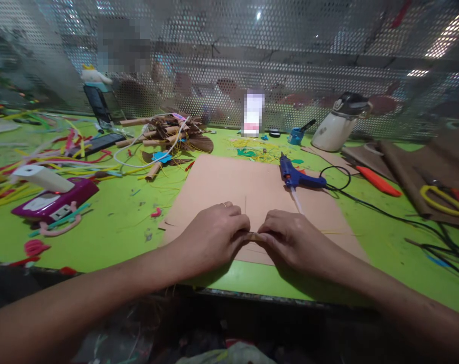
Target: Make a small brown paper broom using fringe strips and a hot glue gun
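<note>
Both of my hands are pinched on a thin brown strip [254, 236] that looks like paper, low over the near part of a sheet of brown paper [229, 177]. My left hand [217, 232] grips one end between thumb and fingers. Its other end is in the closed fingers of my right hand [290, 235]. Most of the strip is hidden by the fingers. Just beyond my right hand, a blue glue gun [295, 174] lies on the sheet with a pale glue stick [296, 199] sticking out of it.
Brown paper rolls [164, 134] are heaped at the back. A purple power strip [58, 199] and coloured pipe cleaners [12, 167] lie left. To the right are scissors [444, 200], an orange-handled tool [379, 181] and a black cord [381, 206]. A white jug [335, 126] stands behind.
</note>
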Action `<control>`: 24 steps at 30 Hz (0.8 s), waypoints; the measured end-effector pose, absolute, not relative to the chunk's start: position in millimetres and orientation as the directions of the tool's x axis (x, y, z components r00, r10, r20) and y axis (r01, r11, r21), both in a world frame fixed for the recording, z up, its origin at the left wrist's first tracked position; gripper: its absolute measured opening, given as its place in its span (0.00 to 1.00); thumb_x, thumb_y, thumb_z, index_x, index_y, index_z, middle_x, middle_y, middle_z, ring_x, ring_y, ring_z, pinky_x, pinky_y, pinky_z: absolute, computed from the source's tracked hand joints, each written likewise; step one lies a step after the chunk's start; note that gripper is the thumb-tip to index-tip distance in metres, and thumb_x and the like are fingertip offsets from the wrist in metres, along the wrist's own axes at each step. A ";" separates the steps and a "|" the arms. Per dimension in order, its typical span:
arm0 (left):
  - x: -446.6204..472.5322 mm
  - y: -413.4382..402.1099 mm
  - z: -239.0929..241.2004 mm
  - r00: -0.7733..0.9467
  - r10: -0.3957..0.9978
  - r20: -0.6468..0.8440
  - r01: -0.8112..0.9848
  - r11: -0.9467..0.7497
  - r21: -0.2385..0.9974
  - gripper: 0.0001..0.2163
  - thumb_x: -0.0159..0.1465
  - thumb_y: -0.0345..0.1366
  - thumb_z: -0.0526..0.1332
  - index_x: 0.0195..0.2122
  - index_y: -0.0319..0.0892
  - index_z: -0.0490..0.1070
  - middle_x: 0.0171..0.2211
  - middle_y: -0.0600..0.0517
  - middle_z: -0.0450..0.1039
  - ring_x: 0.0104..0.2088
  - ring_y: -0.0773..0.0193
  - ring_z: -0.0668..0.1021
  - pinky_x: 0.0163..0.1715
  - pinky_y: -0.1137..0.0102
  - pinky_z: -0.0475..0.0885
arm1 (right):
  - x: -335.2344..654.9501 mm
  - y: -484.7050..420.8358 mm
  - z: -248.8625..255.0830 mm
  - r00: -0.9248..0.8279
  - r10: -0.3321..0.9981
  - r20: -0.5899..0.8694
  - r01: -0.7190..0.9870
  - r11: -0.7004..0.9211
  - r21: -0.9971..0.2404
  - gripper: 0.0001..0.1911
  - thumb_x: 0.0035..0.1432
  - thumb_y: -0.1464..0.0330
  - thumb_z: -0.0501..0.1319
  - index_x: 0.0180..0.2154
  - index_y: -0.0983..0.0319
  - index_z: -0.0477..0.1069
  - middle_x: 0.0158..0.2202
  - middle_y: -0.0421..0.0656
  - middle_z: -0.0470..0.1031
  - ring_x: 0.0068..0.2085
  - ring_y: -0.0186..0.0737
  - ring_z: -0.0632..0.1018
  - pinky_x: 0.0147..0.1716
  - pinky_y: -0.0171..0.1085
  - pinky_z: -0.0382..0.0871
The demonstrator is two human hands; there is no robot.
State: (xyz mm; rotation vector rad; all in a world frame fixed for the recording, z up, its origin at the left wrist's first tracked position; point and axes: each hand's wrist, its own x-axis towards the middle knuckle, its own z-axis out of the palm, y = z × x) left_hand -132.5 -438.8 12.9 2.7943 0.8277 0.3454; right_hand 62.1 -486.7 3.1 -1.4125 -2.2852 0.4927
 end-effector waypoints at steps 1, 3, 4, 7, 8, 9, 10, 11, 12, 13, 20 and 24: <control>-132.2 -438.1 13.1 0.815 0.557 0.158 0.509 -0.819 0.263 0.11 0.66 0.38 0.55 0.33 0.39 0.73 0.29 0.49 0.70 0.33 0.62 0.71 0.32 0.70 0.64 | 62.0 -486.0 3.6 -0.395 0.908 0.142 0.763 0.410 -0.499 0.11 0.61 0.69 0.57 0.31 0.65 0.75 0.28 0.44 0.73 0.30 0.37 0.71 0.30 0.35 0.62; -131.9 -435.8 13.7 0.816 0.559 0.147 0.508 -0.815 0.279 0.10 0.65 0.37 0.56 0.32 0.40 0.74 0.29 0.49 0.70 0.32 0.63 0.71 0.31 0.71 0.64 | 61.3 -484.6 5.1 -0.366 0.924 0.112 0.776 0.370 -0.511 0.10 0.60 0.69 0.58 0.30 0.64 0.75 0.28 0.44 0.74 0.29 0.36 0.72 0.29 0.35 0.62; -131.6 -434.2 14.1 0.816 0.559 0.145 0.505 -0.812 0.292 0.10 0.65 0.37 0.56 0.32 0.40 0.74 0.29 0.50 0.70 0.32 0.64 0.71 0.31 0.71 0.64 | 60.7 -484.0 5.9 -0.340 0.935 0.095 0.785 0.339 -0.519 0.09 0.59 0.69 0.58 0.29 0.64 0.74 0.28 0.44 0.75 0.29 0.36 0.72 0.28 0.35 0.62; -130.3 -428.6 15.3 0.816 0.558 0.148 0.491 -0.806 0.331 0.09 0.64 0.36 0.57 0.31 0.41 0.76 0.29 0.50 0.70 0.31 0.65 0.72 0.31 0.72 0.64 | 58.3 -483.0 8.3 -0.223 0.974 0.048 0.798 0.211 -0.565 0.08 0.56 0.67 0.61 0.27 0.63 0.72 0.25 0.42 0.75 0.26 0.36 0.71 0.25 0.34 0.60; -129.5 -426.6 15.6 0.815 0.561 0.144 0.492 -0.802 0.339 0.09 0.63 0.35 0.58 0.31 0.41 0.76 0.29 0.51 0.70 0.31 0.65 0.72 0.30 0.72 0.64 | 57.6 -482.7 9.0 -0.186 0.982 0.045 0.794 0.177 -0.581 0.08 0.55 0.66 0.62 0.26 0.62 0.70 0.23 0.41 0.74 0.25 0.35 0.70 0.24 0.34 0.59; -128.7 -424.7 15.8 0.814 0.566 0.133 0.497 -0.795 0.347 0.08 0.62 0.35 0.58 0.30 0.42 0.76 0.29 0.51 0.70 0.31 0.66 0.72 0.30 0.72 0.64 | 57.1 -482.2 9.5 -0.157 0.986 0.051 0.789 0.156 -0.595 0.08 0.54 0.66 0.63 0.26 0.62 0.69 0.22 0.40 0.73 0.25 0.34 0.69 0.23 0.33 0.58; -127.8 -423.1 15.9 0.808 0.577 0.118 0.508 -0.785 0.354 0.08 0.62 0.35 0.59 0.30 0.42 0.77 0.28 0.51 0.70 0.30 0.66 0.72 0.30 0.72 0.64 | 56.7 -481.4 10.1 -0.140 0.989 0.057 0.784 0.145 -0.604 0.08 0.52 0.66 0.63 0.26 0.62 0.67 0.22 0.39 0.71 0.24 0.34 0.69 0.22 0.33 0.57; -126.9 -421.8 16.0 0.801 0.589 0.105 0.522 -0.774 0.358 0.07 0.61 0.34 0.59 0.30 0.42 0.77 0.28 0.51 0.70 0.29 0.66 0.72 0.29 0.72 0.63 | 56.7 -480.3 10.6 -0.132 0.990 0.058 0.779 0.140 -0.612 0.08 0.51 0.67 0.63 0.26 0.61 0.67 0.22 0.38 0.71 0.24 0.33 0.68 0.22 0.32 0.57; -126.1 -420.9 16.1 0.795 0.600 0.095 0.534 -0.765 0.360 0.07 0.60 0.34 0.59 0.30 0.42 0.77 0.28 0.52 0.70 0.28 0.66 0.72 0.29 0.72 0.63 | 56.9 -478.6 11.1 -0.130 0.990 0.047 0.773 0.131 -0.620 0.07 0.51 0.67 0.63 0.25 0.61 0.67 0.22 0.38 0.70 0.24 0.33 0.68 0.22 0.32 0.56; -125.5 -420.4 16.1 0.790 0.606 0.088 0.542 -0.759 0.360 0.07 0.60 0.34 0.59 0.30 0.42 0.77 0.27 0.52 0.71 0.28 0.66 0.72 0.29 0.72 0.63 | 57.3 -476.5 11.7 -0.134 0.991 0.016 0.766 0.114 -0.632 0.06 0.51 0.68 0.63 0.25 0.62 0.67 0.22 0.38 0.70 0.24 0.32 0.68 0.21 0.32 0.56; -124.5 -423.8 17.4 0.741 0.659 0.131 0.584 -0.728 0.358 0.06 0.57 0.32 0.61 0.36 0.43 0.71 0.28 0.55 0.72 0.27 0.66 0.71 0.25 0.73 0.59 | 58.8 -462.7 15.7 -0.195 0.955 -0.224 0.680 -0.032 -0.732 0.05 0.47 0.70 0.60 0.22 0.63 0.70 0.18 0.37 0.65 0.23 0.32 0.65 0.20 0.31 0.56; -124.6 -427.9 15.5 0.799 0.566 0.204 0.523 -0.821 0.231 0.03 0.61 0.33 0.57 0.32 0.43 0.69 0.28 0.54 0.70 0.28 0.66 0.70 0.27 0.72 0.60 | 56.1 -462.8 17.4 -0.139 0.959 -0.247 0.659 -0.096 -0.746 0.07 0.46 0.71 0.58 0.19 0.64 0.68 0.17 0.35 0.60 0.21 0.29 0.61 0.18 0.30 0.53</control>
